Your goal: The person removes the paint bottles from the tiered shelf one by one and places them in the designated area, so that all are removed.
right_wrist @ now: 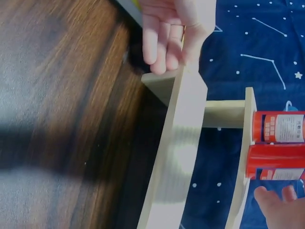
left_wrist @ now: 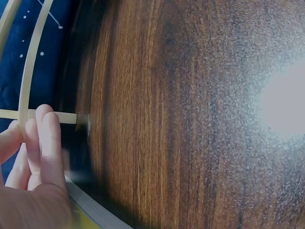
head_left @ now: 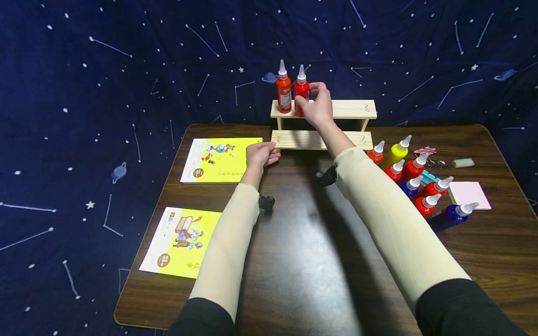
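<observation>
My left hand (head_left: 261,155) pinches the left end of the lower board of a two-step wooden shelf (head_left: 323,140), thumb on one side and fingers on the other. On the upper step stand two upright squeeze bottles with white nozzles: an orange-red bottle (head_left: 284,95) at the left end and a red bottle (head_left: 299,109) beside it. My right hand (head_left: 320,108) is at the red bottle's right side, its thumb overlapping the bottle in the head view. In the right wrist view, a narrow gap shows between its fingertips (right_wrist: 261,194) and the red bottle (right_wrist: 276,155).
Several red, blue and yellow bottles (head_left: 397,153) stand right of the shelf, partly behind my right sleeve. Past them lie a pink note pad (head_left: 470,195), an eraser (head_left: 463,163) and a pink clip (head_left: 424,150). Two yellow-covered books (head_left: 235,161) (head_left: 168,242) lie at the left.
</observation>
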Demonstrator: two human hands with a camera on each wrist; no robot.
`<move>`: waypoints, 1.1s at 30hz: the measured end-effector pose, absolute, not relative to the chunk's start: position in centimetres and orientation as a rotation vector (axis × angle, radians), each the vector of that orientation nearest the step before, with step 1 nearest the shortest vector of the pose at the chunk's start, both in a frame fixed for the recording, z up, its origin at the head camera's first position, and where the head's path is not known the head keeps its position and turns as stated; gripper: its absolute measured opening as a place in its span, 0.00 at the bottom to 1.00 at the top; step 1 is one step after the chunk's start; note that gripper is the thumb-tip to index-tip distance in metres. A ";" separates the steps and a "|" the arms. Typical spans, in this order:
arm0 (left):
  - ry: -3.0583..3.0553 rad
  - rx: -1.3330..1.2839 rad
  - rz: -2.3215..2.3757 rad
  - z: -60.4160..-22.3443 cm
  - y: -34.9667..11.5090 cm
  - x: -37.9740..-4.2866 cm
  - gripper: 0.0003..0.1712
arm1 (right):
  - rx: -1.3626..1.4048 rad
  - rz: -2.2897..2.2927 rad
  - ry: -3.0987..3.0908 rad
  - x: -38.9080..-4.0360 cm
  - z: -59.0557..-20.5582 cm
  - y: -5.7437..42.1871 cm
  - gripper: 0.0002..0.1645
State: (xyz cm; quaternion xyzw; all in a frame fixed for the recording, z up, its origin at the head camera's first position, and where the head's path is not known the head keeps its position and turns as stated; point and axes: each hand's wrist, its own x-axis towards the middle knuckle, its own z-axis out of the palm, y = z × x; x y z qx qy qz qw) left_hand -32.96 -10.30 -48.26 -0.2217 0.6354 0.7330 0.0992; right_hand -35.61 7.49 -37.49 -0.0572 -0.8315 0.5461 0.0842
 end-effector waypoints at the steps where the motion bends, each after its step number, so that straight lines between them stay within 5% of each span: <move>1: 1.882 -0.660 2.162 -48.2 -10.3 -33.0 0.17 | -0.151 1.658 -2.456 -35.6 -37.6 7.6 0.28; 9: 1.885 -0.656 2.165 -48.1 -10.2 -32.9 0.16 | 0.015 1.835 -2.199 -33.9 -39.4 7.9 0.28; 15: 1.887 -0.650 2.161 -48.1 -10.1 -33.0 0.16 | 0.093 1.956 -1.995 -27.3 -40.7 8.8 0.28; 24: 1.886 -0.665 2.156 -48.3 -10.3 -33.1 0.17 | -0.264 1.825 -2.002 -17.4 -44.5 13.2 0.30; 33: 1.897 -0.660 2.146 -48.3 -9.9 -33.2 0.18 | -0.418 1.673 -2.054 -16.0 -50.0 17.0 0.31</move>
